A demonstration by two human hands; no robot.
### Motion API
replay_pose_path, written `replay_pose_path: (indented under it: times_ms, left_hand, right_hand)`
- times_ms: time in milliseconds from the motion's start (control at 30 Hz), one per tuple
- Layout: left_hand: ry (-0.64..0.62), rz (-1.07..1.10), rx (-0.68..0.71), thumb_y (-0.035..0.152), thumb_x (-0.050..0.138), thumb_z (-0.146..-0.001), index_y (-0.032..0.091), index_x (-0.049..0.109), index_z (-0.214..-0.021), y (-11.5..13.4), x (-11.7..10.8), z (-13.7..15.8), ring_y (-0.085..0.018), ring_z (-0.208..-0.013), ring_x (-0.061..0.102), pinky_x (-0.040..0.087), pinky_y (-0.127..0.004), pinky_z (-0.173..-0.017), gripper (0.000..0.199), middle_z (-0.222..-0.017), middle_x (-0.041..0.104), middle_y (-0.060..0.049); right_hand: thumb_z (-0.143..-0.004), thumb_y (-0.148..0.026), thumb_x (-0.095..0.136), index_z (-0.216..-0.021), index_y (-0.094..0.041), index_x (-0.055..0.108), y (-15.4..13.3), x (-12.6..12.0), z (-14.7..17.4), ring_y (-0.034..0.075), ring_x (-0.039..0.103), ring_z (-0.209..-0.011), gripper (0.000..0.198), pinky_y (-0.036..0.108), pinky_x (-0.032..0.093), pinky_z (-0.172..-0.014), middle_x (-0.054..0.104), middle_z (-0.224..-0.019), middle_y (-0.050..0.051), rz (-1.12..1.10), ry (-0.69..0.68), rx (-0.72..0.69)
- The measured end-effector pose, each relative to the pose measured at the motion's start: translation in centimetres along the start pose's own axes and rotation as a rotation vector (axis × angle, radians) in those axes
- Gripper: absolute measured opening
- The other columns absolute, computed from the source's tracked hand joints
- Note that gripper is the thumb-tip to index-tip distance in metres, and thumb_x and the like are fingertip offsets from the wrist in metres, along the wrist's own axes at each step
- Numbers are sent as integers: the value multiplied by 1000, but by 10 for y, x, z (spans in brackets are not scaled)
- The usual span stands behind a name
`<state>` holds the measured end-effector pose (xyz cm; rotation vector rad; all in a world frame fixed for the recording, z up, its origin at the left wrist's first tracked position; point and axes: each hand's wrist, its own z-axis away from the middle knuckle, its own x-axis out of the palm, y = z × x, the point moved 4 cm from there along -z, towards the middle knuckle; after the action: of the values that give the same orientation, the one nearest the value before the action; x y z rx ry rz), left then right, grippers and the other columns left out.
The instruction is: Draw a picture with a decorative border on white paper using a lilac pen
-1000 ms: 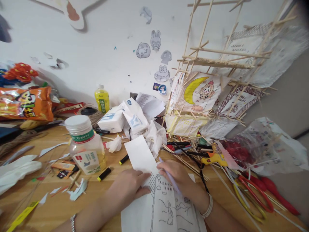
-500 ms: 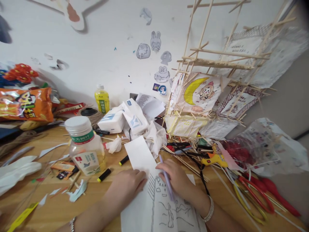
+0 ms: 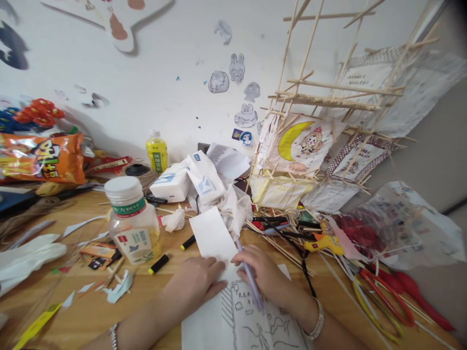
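My left hand (image 3: 200, 279) lies on white paper, fingers stretched out and pressing lightly on it. In my right hand (image 3: 260, 272) a slim lavender pen (image 3: 253, 284) is gripped between thumb and fingers, slanting over the sheet. Beneath both hands is the drawing sheet (image 3: 244, 328), with black line figures, hatching and a few written characters. A blank white strip of paper (image 3: 211, 231) reaches beyond my fingers; whether it is a separate piece I cannot tell. Left of it lie a black marker cap or short marker (image 3: 158, 265) and another black one with a yellow end (image 3: 188, 242).
A plastic jar (image 3: 133, 223) stands to the left, near paper scraps. Tissue packs (image 3: 204, 177) lie at the back. A stick frame with drawn panels (image 3: 302, 143) rises at the right. Scissors (image 3: 386, 296), a yellow glue gun (image 3: 324, 244) and thin sticks lie right of my hand.
The drawn lines sit a little closer to me. My right hand and the pen have shifted slightly left and down; the left hand has barely moved. The whole view has tilted slightly.
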<state>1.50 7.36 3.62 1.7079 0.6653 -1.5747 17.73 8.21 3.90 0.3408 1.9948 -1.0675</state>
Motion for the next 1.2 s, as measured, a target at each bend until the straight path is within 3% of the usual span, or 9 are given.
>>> replay_pose_path:
  times_ms: [167, 300, 500, 700, 867, 1033, 1200]
  left_hand:
    - [5, -23, -89, 24, 49, -92, 18, 61, -97, -5, -2, -1, -25, -75, 66, 47, -32, -64, 15, -84, 68, -7]
    - [11, -30, -147, 20, 50, -92, 18, 61, -95, -7, -3, -1, -27, -74, 66, 48, -34, -63, 12, -83, 68, -7]
    - [-12, 11, -46, 24, 44, -97, 19, 61, -103, 0, -2, 0, -26, -80, 66, 49, -35, -69, 19, -89, 69, -6]
    - [-17, 42, 6, 25, 46, -95, 20, 61, -99, 12, 4, 4, -24, -82, 66, 49, -32, -70, 16, -90, 68, -5]
    - [-18, 13, -94, 19, 43, -94, 18, 60, -82, 5, 7, 2, -24, -75, 66, 48, -32, -65, 20, -83, 67, -6]
    - [-24, -10, -170, 13, 46, -90, 16, 60, -85, -5, 3, 0, -26, -77, 66, 48, -34, -65, 15, -83, 68, -8]
    - [-29, 8, -155, 16, 43, -93, 17, 60, -84, -4, 4, 0, -25, -77, 66, 47, -33, -66, 19, -84, 69, -8]
  right_hand:
    - [-69, -7, 75, -95, -17, 65, 2, -4, 1, 24, 58, -86, 29, 32, 44, -73, 67, -90, 6, 183, -107, 44]
    - [-72, 0, 67, -92, -16, 65, 0, -4, 1, 20, 59, -81, 25, 29, 44, -71, 66, -85, 4, 156, -133, 28]
    - [-82, 0, 54, -90, -18, 65, -6, -20, 2, 19, 57, -82, 23, 27, 44, -69, 61, -87, 5, 173, 23, -48]
    - [-92, -11, 49, -83, -18, 64, -15, -27, 4, 19, 52, -74, 19, 28, 39, -63, 57, -76, 4, 304, 180, -315]
    - [-91, -9, 47, -81, -19, 62, 0, -19, 3, 19, 51, -72, 21, 29, 37, -62, 57, -72, 4, 331, 213, -259]
    - [-79, -3, 49, -77, -20, 59, 18, -22, -1, 19, 54, -73, 20, 28, 40, -65, 58, -73, 2, 67, 223, -74]
    - [-74, -11, 58, -77, -22, 58, 27, -54, 8, 15, 55, -68, 11, 25, 42, -61, 59, -76, 0, -415, 311, 91]
